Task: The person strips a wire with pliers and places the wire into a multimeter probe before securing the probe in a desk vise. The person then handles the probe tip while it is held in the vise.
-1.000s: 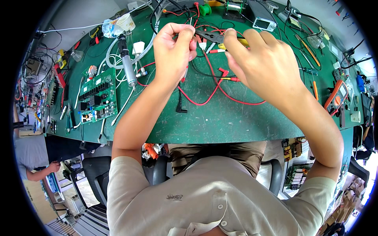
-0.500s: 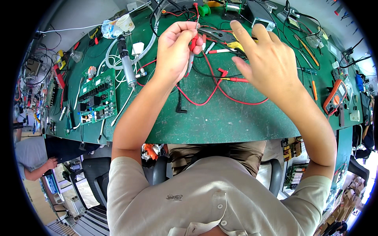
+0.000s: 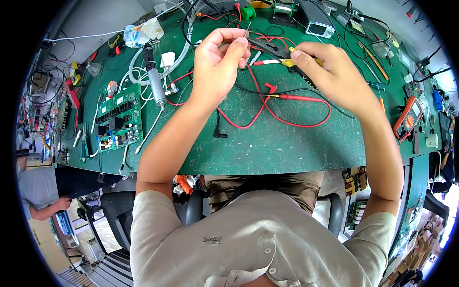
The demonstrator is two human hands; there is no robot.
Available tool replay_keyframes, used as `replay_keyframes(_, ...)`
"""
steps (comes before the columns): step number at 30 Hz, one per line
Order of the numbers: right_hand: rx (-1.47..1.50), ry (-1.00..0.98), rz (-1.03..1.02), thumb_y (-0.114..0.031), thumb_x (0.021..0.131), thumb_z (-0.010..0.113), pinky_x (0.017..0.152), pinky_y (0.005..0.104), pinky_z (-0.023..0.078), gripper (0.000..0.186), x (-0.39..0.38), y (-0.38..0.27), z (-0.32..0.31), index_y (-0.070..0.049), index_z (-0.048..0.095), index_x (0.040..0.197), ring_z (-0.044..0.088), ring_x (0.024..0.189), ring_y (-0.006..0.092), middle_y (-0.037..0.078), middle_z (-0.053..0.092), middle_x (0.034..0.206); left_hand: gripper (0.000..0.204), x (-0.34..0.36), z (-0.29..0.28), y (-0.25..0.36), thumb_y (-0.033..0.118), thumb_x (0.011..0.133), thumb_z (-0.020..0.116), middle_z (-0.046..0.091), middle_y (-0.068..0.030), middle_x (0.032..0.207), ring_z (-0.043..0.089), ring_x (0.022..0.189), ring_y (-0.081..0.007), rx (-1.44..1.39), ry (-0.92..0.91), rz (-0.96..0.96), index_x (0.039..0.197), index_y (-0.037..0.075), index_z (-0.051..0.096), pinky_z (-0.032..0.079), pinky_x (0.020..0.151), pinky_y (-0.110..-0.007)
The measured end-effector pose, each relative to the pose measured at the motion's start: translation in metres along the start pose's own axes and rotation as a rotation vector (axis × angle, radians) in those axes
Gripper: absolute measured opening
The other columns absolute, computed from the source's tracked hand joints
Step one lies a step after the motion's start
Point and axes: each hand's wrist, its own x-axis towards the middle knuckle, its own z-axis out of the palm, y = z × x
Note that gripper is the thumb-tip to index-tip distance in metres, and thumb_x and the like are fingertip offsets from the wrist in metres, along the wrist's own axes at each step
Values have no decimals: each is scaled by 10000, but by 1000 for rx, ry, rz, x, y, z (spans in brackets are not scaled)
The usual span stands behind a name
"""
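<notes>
My left hand [image 3: 217, 62] is raised over the far middle of the bench, thumb and fingers pinched on a thin metal pin [image 3: 248, 29] that sticks up past the fingertips. What the pin belongs to is hidden in the hand. Pliers with yellow-and-black handles [image 3: 288, 62] are in my right hand [image 3: 327, 69], its fingers closed around the handles. Their dark jaws [image 3: 264, 46] reach left to my left fingertips; whether they grip the pin cannot be made out. Below lies a red test lead [image 3: 260, 112] with a red probe [image 3: 299, 98].
A green circuit board [image 3: 118, 117] and a grey cylindrical tool [image 3: 155, 83] lie on the left. An orange multimeter [image 3: 408, 117] sits at the right. A black angled plug [image 3: 219, 129] rests mid-bench. Cables cross the green bench [image 3: 248, 153]. Another person [image 3: 40, 189] is at far left.
My right hand has gone from spread fingers above the pliers to a closed grip on their handles. My left hand has turned; the pin now leans right, and the red piece there is hidden.
</notes>
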Motion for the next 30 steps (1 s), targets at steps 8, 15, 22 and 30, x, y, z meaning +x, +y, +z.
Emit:
replay_keyframes(8,447,-411,104,-258,928,595,430,227,330,280,-5,1,-30,18,599,978,436,486,54,-5,519,642,154,-4,1,8,70,934,580,592,-70,818,508,681,-100,20,-82,66,1052,-28,572,421,616,-222)
replay_keyframes(15,324,-511,100,-225,939,572,427,213,426,284,-11,-6,-45,2,543,1107,547,482,70,11,545,655,123,-12,8,12,29,929,578,602,-36,877,554,761,-71,107,-114,261,1042,-20,577,463,687,-211)
replay_keyframes(22,-115,-361,-117,-140,896,564,557,335,468,193,-6,21,-37,17,576,1007,602,604,241,133,584,713,161,-5,-1,17,61,941,565,580,-68,854,521,735,-106,33,-81,274,1068,-37,559,426,632,-228)
replay_keyframes(30,-583,-89,-86,-193,874,606,605,451,490,206,1,103,4,-10,601,971,630,672,364,206,604,690,158,-18,5,47,77,947,519,536,-63,919,511,775,-139,-368,-279,-71,1059,-26,564,398,603,-242)
